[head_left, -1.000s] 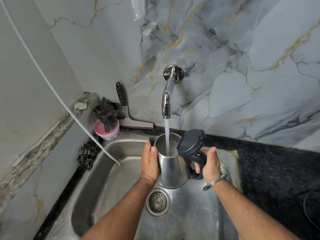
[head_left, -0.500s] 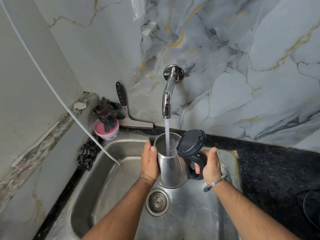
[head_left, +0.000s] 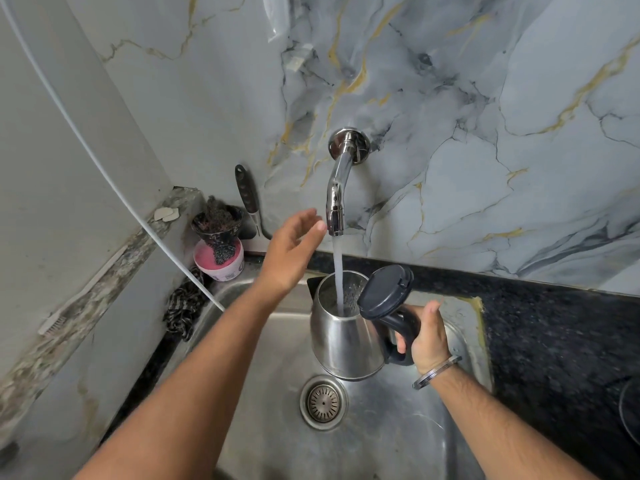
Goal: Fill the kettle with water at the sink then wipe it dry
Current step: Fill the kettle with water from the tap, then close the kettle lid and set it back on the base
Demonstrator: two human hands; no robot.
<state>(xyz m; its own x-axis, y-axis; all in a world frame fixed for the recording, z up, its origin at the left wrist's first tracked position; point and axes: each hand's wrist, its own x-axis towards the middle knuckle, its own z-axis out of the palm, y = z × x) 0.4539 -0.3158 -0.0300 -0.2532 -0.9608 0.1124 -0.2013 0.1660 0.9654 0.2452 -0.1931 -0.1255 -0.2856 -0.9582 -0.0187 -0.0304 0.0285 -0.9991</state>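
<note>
A steel kettle (head_left: 343, 344) with its dark lid (head_left: 385, 292) flipped open hangs over the steel sink (head_left: 398, 441), above the drain (head_left: 323, 402). Water runs from the chrome tap (head_left: 337, 199) into the kettle's mouth. My right hand (head_left: 426, 337) grips the kettle's black handle. My left hand (head_left: 294, 249) is off the kettle, raised with fingers spread, its fingertips just left of the tap's spout.
A pink tub with a dark scrubber (head_left: 219, 247) and a squeegee (head_left: 250, 202) stand at the sink's back left corner. A white hose (head_left: 104, 168) slants into the basin past a dark checked cloth (head_left: 183, 306). Black countertop (head_left: 554, 341) lies to the right.
My left hand has let go of the kettle's side and risen toward the tap spout. The right hand still holds the kettle under the running water.
</note>
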